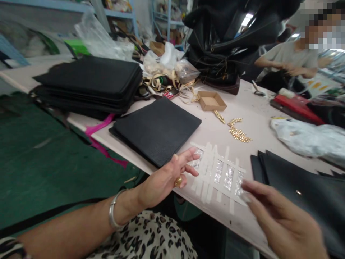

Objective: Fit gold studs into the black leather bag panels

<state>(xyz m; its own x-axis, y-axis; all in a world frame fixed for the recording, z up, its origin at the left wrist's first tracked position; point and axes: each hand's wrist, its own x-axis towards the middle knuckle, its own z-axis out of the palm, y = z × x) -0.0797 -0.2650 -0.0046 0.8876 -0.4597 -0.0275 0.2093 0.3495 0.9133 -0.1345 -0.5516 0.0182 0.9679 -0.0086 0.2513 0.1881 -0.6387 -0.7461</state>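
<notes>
The left hand [169, 176] reaches in from the near left, palm turned inward and fingers loosely curled, thumb and fingertips apart with nothing visible between them. The right hand [288, 219], blurred at the near right, points left with thumb and forefinger close together; whether they pinch anything, I cannot tell. Between the hands, on the table [258, 122], lies the taped clear sheet [208, 172], the left fingers over its left edge and the right fingertips at its right edge. Black panels [159, 129] lie close by on its left; dark pieces [293, 176] on the right are partly hidden by the right hand. Beyond are a gold chain [238, 133] and an open cardboard box [212, 105]; a taller black stack [94, 77] sits far left.
</notes>
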